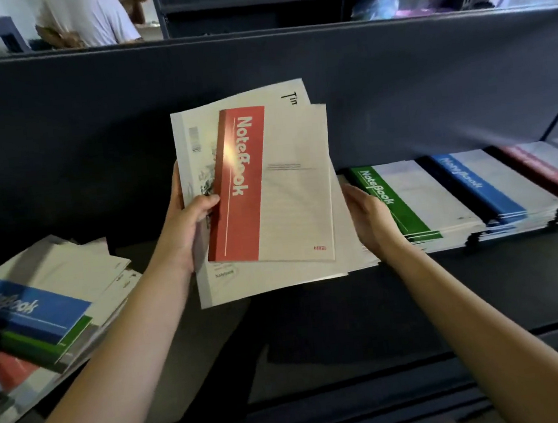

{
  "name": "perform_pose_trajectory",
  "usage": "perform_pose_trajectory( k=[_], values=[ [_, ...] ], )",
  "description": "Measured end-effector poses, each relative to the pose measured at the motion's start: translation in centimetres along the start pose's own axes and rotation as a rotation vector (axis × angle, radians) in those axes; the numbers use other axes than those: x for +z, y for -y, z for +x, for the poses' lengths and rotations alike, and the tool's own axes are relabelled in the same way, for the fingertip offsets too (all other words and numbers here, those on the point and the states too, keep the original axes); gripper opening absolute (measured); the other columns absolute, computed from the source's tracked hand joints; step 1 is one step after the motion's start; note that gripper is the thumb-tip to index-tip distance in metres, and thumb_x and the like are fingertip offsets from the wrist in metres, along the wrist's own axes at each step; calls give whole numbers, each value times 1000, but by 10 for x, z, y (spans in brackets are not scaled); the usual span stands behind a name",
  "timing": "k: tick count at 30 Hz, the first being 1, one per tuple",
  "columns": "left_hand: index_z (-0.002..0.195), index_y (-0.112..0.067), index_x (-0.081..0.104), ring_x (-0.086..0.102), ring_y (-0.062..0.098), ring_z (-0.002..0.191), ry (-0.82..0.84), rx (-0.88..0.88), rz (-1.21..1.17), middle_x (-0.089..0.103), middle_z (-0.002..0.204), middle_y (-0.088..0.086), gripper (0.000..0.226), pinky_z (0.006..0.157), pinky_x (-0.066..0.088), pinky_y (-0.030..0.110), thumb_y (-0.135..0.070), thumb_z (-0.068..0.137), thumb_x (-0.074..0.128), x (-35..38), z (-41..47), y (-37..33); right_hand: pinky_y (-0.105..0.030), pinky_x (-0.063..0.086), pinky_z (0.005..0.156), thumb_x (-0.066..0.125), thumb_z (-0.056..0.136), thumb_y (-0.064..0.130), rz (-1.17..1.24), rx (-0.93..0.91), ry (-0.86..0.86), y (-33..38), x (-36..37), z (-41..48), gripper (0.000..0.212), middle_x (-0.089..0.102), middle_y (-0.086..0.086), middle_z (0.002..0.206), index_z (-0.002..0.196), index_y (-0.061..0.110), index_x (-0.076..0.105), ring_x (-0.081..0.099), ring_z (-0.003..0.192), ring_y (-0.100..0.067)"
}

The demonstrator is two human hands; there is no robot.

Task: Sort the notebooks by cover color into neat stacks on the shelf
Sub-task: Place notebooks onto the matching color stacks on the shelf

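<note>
Holding position, mid-scene: a fanned bundle of notebooks point(273, 232) is raised and tilted toward the camera, above the dark shelf board point(317, 328). On top lies a white notebook with a red side band point(244, 187), printed "Notebook". Plain white-covered notebooks point(271, 281) are splayed behind it.

Grip: the left hand point(192, 220) clasps the bundle's left edge, thumb on the front by the red band and fingers behind. The right hand point(371, 215) holds the lower right edge, thumb on top and fingers curled under.

Right of the bundle, three stacks lie on the board side by side. The green-banded stack point(418, 203) is just beside the right hand, with the blue-banded stack point(485, 189) next to it. The red-banded stack point(556, 178) is farthest right and blurred.

Near left sits a loose skewed pile of notebooks point(80, 266). A blue-banded notebook point(29, 310) lies on top, with a green band showing beneath it and red lower still. White covers fan out on the pile's far side.

A dark grey back panel point(290, 65) stands behind the shelf. Beyond its top edge at far left is a person in a white shirt point(95, 17), out of focus.
</note>
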State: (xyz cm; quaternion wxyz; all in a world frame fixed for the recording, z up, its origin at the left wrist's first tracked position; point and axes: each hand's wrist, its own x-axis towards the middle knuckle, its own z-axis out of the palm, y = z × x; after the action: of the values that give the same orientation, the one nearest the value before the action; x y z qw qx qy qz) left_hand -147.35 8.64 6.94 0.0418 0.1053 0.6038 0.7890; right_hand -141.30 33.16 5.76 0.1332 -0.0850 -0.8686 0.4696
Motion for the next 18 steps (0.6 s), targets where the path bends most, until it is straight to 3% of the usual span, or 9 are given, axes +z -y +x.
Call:
perform_pose_trajectory(
  k=[1,5,8,10,11,14,16,18],
  values=[
    [136,-43,38,71,12,87,30,-4,5,70,104,-4,64,61,56,27,-11,85,59,11,1,0,-8,34,84,32,104,15,149,32,27,3,-7,-2,39,53,-10,135,141,7,41,50,124,-24],
    [126,-48,43,70,17,96,116,6,14,70,109,-1,60,65,57,30,-1,90,52,51,8,5,-14,52,82,22,101,49,549,104,99,-8,-39,-5,52,67,11,102,126,16,54,65,87,3],
    [137,-40,38,65,19,108,213,57,28,65,122,1,70,73,57,33,9,89,48,84,14,12,-30,52,90,45,71,81,683,75,116,-24,-60,-4,89,59,-1,131,133,17,50,60,113,-12],
    [143,-36,34,62,20,114,248,62,31,61,127,2,74,80,56,37,9,87,52,106,20,23,-35,54,89,70,60,73,663,60,92,-41,-79,-3,92,61,-4,128,129,16,51,60,115,-20],
    [144,-34,32,60,22,117,251,62,34,60,130,4,77,83,55,39,8,85,56,112,21,27,-34,55,88,76,63,61,568,31,62,-43,-84,-4,82,63,-2,123,128,17,51,61,114,-20],
    [148,-29,28,58,26,120,278,59,26,56,134,9,83,90,53,45,1,80,65,162,26,44,-27,57,79,74,81,31,295,6,-38,-69,-125,-2,55,62,6,117,127,24,47,62,108,-16],
    [147,-28,29,59,24,119,256,54,19,59,131,5,80,90,54,41,2,83,66,198,28,54,-37,58,83,71,84,22,329,25,-76,-89,-156,1,51,64,3,116,129,24,46,64,104,-17],
    [146,-30,32,60,21,117,265,59,12,62,128,2,75,89,54,38,2,85,63,231,31,63,-40,58,82,68,87,15,381,18,-104,-104,-186,4,53,67,4,111,133,24,44,66,99,-14]
  ],
)
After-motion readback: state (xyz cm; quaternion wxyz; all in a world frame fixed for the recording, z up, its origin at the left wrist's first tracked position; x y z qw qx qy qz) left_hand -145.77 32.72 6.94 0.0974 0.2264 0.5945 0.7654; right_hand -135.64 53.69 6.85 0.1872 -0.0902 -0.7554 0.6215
